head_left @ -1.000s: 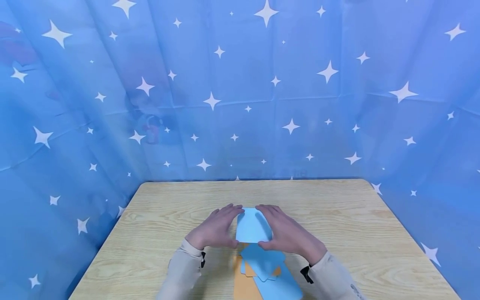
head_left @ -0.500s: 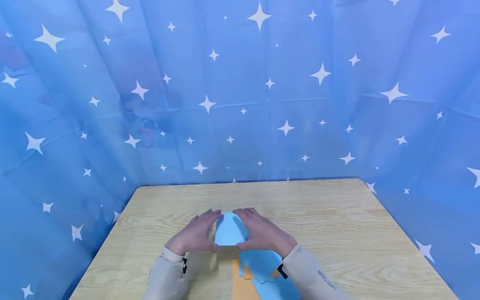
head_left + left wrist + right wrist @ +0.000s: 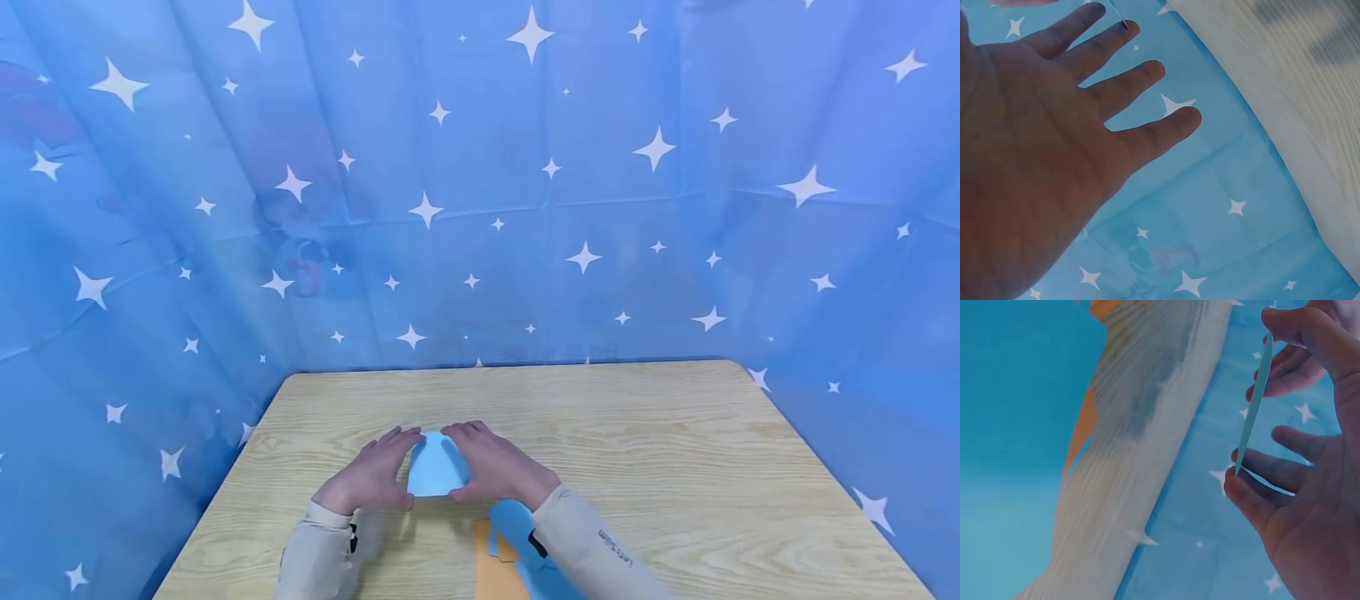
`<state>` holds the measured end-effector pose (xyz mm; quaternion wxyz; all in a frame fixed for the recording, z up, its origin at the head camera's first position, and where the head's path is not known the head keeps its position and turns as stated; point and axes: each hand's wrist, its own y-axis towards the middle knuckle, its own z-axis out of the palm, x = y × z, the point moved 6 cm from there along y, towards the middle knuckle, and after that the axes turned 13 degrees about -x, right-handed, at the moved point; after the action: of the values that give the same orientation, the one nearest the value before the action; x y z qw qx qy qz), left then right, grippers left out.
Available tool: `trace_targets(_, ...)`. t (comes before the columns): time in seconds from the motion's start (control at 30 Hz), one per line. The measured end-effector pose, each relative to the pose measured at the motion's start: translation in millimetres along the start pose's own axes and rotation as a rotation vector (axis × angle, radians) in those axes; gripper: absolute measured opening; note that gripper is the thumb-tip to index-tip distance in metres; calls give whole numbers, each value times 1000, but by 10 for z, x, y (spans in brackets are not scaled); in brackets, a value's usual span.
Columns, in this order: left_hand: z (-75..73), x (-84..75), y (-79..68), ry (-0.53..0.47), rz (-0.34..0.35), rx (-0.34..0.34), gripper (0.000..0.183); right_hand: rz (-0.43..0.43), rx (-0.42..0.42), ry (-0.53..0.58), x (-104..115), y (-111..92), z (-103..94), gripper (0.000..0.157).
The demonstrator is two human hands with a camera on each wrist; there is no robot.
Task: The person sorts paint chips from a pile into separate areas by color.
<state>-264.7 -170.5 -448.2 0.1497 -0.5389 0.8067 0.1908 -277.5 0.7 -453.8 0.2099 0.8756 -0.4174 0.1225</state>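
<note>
Blue card (image 3: pixel 435 469) in grasp of left hand (image 3: pixel 373 473) and right hand (image 3: pixel 497 468), "LetsSlim" on right sleeve (image 3: pixel 588 543)

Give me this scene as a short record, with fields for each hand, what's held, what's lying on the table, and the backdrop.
Left hand: left hand, at the left side of the held card
Right hand: right hand, thumb at the near edge, fingers at the far edge
Held: light blue card, between both hands, off the table
On table: orange card and blue cards, overlapping, partly hidden by the right sleeve
Backdrop: blue curtain, white stars
</note>
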Motion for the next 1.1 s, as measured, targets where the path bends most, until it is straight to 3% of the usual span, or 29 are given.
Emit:
trace_targets(0.4,27,94,-38,31,-36,24,86,25,42,-20,18,76,192,86)
trace_targets(0.57,100,151,-51,43,-28,33,86,33,67,-31,26,83,295,87)
trace_targets(0.9,248,250,-86,33,-86,66,87,45,131,-80,33,67,473,88)
trace_targets(1.1,295,275,-105,23,-76,70,86,37,144,-115,24,66,569,88)
